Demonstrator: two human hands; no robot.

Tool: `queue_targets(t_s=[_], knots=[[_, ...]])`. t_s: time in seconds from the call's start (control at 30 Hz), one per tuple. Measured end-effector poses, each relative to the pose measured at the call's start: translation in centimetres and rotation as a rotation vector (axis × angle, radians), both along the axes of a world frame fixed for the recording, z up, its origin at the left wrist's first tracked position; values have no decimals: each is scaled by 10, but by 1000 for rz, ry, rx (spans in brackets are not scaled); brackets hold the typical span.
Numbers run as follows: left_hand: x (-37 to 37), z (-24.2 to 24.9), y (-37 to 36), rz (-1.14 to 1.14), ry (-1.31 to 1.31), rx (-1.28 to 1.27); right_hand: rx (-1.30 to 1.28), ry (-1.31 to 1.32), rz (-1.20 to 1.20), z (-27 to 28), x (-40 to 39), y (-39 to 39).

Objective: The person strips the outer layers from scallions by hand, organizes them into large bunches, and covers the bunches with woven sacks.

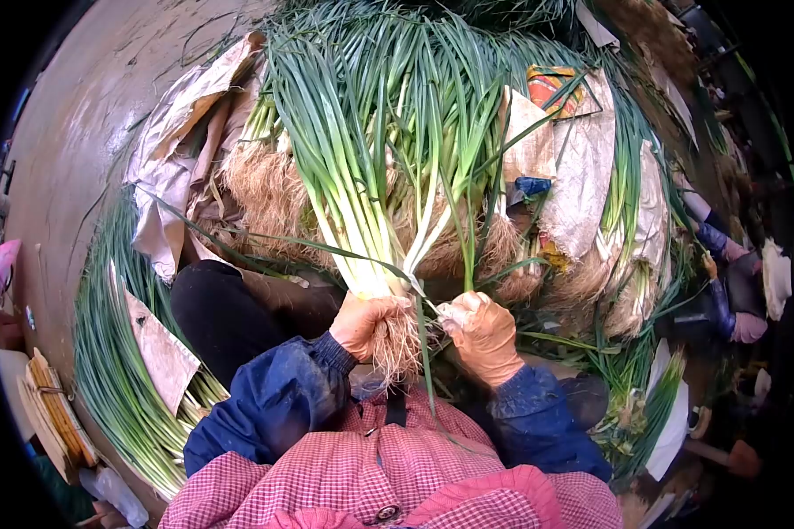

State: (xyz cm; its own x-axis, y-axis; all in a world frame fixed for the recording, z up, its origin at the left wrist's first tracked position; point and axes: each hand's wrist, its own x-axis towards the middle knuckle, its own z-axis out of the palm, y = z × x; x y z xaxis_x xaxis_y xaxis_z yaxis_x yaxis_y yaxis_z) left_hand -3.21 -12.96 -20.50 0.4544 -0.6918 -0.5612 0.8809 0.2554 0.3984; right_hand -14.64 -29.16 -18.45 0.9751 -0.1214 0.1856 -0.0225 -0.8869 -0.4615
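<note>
My left hand (368, 324), in an orange glove, is closed around the root end of a bunch of green onions (362, 220). The pale stems fan upward and away from me, and brown roots (397, 346) hang below the fist. Just to its right, my right hand (483, 335), gloved too, is closed on a green leaf strand (469, 234) beside the bunch's base. A thin leaf dangles between the two hands. Behind them lies a large pile of green onions (415, 70) with roots toward me.
Sacking (582, 176) covers parts of the pile at right, and more cloth (172, 159) lies at left. Another onion heap (119, 353) sits by my left side. Loose leaves (622, 379) lie at right. A co-worker's sleeved arm (719, 264) shows at the far right.
</note>
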Motion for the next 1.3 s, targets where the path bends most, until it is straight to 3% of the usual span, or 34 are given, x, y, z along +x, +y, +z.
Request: queue_targets(t_s=[0.07,0.1,0.17,0.23,0.27,0.33,0.37,0.4,0.47,0.53,0.6,0.63,0.67,0.7,0.77,0.97,1.03,1.07,1.1,1.17,1.2,1.23,1.3], knots=[[-14,-14,-4,6,-88,44,129,176,-159,-11,-43,-15],[-18,-6,-4,-13,-84,80,27,532,-147,-11,-59,-24],[-16,-7,4,-33,-47,37,54,961,-66,0,-74,-29],[-12,1,13,-71,24,-59,49,892,114,-6,-78,-39],[-13,5,17,-75,90,-145,133,572,53,-25,-68,-41],[-19,15,20,-87,198,-328,776,166,-127,-28,-16,-36],[-24,18,20,-102,242,-420,1344,64,-241,-16,15,-26],[-31,22,23,-87,259,-390,1456,-20,-139,-39,30,-23],[-36,25,33,-68,227,-398,1796,-57,-22,-24,53,7],[-33,29,37,-28,277,-391,1273,67,89,-31,35,37],[-34,17,41,-51,183,-396,274,205,32,-35,-3,42],[-38,19,45,-57,174,-327,637,185,9,-48,-25,34],[-40,18,45,-110,128,-313,440,369,-58,-13,-33,31],[-49,11,43,-153,74,-252,462,345,-42,-16,-47,27],[-66,-11,41,-195,130,-307,118,373,24,-10,-63,22],[-63,10,27,-240,28,-118,-212,326,125,21,-48,28],[-62,18,20,-204,-97,-105,-151,234,113,22,-38,41],[-61,24,22,-206,-88,-92,-307,400,151,29,-37,44],[-59,28,25,-207,-95,-83,-310,284,140,35,-40,43],[-59,33,24,-152,85,-288,-554,165,106,18,-54,31],[-62,36,20,-163,39,-271,-153,98,48,18,-51,20],[-69,30,16,-152,24,-319,-209,226,49,17,-54,14],[-74,30,22,-190,-37,-248,-237,202,140,18,-56,-1]])
